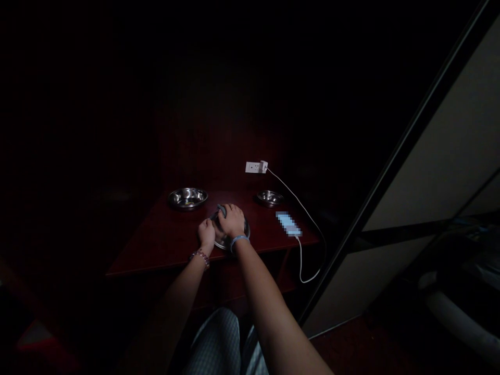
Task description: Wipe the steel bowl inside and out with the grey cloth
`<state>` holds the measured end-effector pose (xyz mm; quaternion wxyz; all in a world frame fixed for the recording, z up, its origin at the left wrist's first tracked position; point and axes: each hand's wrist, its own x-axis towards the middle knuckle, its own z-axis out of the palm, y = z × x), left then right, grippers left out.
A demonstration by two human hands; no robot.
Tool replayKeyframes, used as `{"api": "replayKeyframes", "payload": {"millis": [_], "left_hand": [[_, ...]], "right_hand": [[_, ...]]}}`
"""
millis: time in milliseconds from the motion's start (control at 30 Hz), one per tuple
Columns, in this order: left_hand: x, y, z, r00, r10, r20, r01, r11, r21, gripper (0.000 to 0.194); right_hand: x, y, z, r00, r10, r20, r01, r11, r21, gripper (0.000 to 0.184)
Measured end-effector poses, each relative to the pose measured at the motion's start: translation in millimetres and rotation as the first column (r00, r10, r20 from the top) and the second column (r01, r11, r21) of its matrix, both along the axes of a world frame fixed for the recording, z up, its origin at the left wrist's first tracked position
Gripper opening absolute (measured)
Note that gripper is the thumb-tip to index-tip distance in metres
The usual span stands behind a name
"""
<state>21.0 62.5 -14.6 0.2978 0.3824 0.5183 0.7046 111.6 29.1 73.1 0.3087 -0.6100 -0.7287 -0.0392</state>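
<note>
A shiny metal bowl [223,240] is at the middle of the dark red table, partly covered by my hands. I cannot tell whether it is upright or upside down. My left hand [207,233] is closed at its left edge, a beaded bracelet on the wrist. Over the bowl lies my right hand [233,220], a blue band around the wrist, pressing a grey cloth [221,209] against the metal. Most of the cloth is hidden under the palm and fingers.
On the red table [156,245], a larger metal bowl [188,199] stands back left and a smaller one [269,197] back right. A phone [288,224] lies at the right, its white cable [301,263] looping past the edge to a charger [263,166] in the wall socket [252,167].
</note>
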Motion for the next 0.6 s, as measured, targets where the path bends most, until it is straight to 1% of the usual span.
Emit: {"api": "replayKeyframes", "payload": {"millis": [133,400,600], "left_hand": [[-0.1,-1.4,1.8,1.0,-0.017,0.001,0.017,0.999,-0.044,0.026],[0.1,-3.7,3.6,0.995,-0.002,-0.097,-0.007,0.995,-0.1,0.026],[-0.9,-3.4,2.3,0.981,0.018,-0.195,-0.041,0.993,-0.111,0.026]], "right_hand": [[0.3,0.1,1.0,0.999,-0.023,-0.023,0.023,1.0,-0.02,0.037],[0.8,-1.0,-2.6,0.987,-0.143,-0.074,0.138,0.988,-0.069,0.046],[4.6,-6.0,-0.7,0.984,-0.158,-0.085,0.148,0.983,-0.113,0.049]]}}
